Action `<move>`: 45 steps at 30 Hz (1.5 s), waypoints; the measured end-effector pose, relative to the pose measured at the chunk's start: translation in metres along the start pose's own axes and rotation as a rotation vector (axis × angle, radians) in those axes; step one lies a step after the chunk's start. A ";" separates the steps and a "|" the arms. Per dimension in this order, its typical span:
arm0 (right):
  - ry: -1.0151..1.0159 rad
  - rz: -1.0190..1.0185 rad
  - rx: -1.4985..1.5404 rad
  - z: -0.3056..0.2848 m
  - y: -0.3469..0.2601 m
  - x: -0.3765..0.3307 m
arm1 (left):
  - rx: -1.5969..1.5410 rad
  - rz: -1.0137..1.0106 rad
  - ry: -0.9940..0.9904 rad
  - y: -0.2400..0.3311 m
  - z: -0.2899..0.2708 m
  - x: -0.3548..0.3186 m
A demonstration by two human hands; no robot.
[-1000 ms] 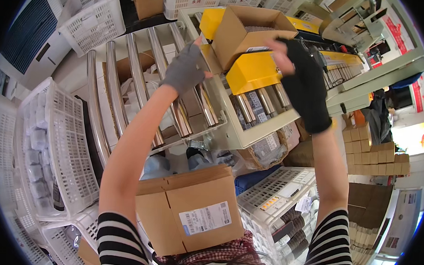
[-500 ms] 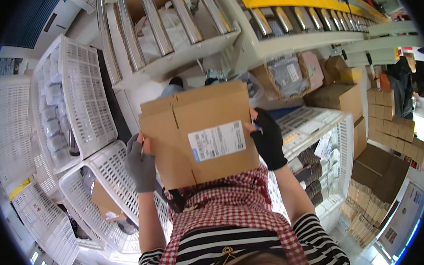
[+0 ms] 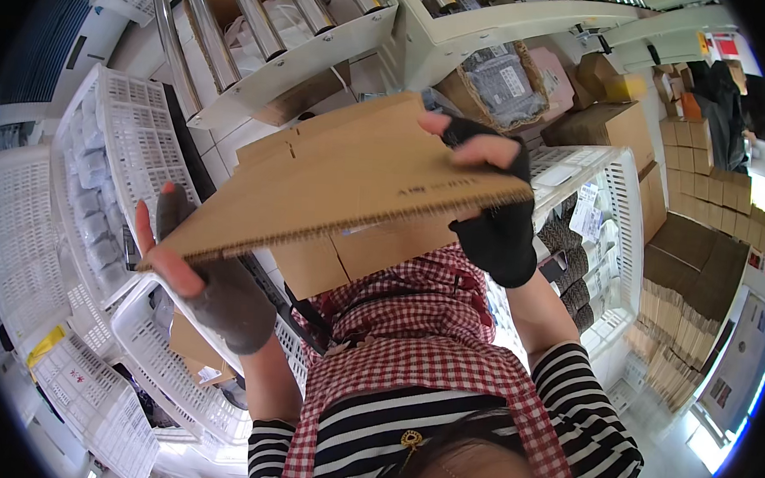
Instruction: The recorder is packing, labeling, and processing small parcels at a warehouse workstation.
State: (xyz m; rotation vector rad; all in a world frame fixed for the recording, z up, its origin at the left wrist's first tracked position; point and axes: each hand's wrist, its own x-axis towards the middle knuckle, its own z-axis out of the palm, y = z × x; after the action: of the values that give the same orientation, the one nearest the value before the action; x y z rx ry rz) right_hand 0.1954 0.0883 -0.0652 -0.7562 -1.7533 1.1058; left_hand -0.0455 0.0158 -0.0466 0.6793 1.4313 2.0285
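A brown flattened cardboard carton is tilted in front of my body, with one corrugated edge turned toward me. A lower cardboard layer shows beneath that raised panel, in front of the red checked apron. In a grey fingerless glove, my left hand holds the carton's left corner, thumb on the near side. My right hand, in a black fingerless glove, clasps the right edge with its fingertips bent over the upper face. Dark printed marks lie near that right edge. Almost all of the white label is now hidden.
Metal rollers of a conveyor run across the far side. White plastic crates with wrapped goods stand at left, and another crate with dark rolls at right. Stacked flat cartons and small boxes lie farther right.
The carton has tipped, bringing its corrugated edge toward me and covering the label. My hands have moved farther apart, the left one outward and the right one slightly up.
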 end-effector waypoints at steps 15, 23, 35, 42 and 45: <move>0.001 -0.070 0.134 0.021 0.011 0.003 | 0.219 0.040 -0.441 -0.007 0.006 -0.006; 0.185 0.171 0.212 0.031 -0.003 -0.005 | 0.495 0.018 -0.473 0.030 0.005 0.018; 0.070 0.260 0.649 0.019 0.055 0.003 | 1.562 0.527 -0.999 0.045 0.048 -0.038; 0.807 1.279 -0.057 -0.162 0.288 -0.028 | 1.529 0.485 -0.979 0.042 0.051 -0.038; 0.926 1.363 0.191 -0.178 0.324 -0.029 | 1.576 0.448 -1.023 0.046 0.052 -0.036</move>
State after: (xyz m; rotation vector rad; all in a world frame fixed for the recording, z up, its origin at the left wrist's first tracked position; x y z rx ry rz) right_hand 0.3799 0.2612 -0.3364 -2.0255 -0.1814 1.3189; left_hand 0.0083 0.0130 0.0102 2.2864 1.9206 0.0456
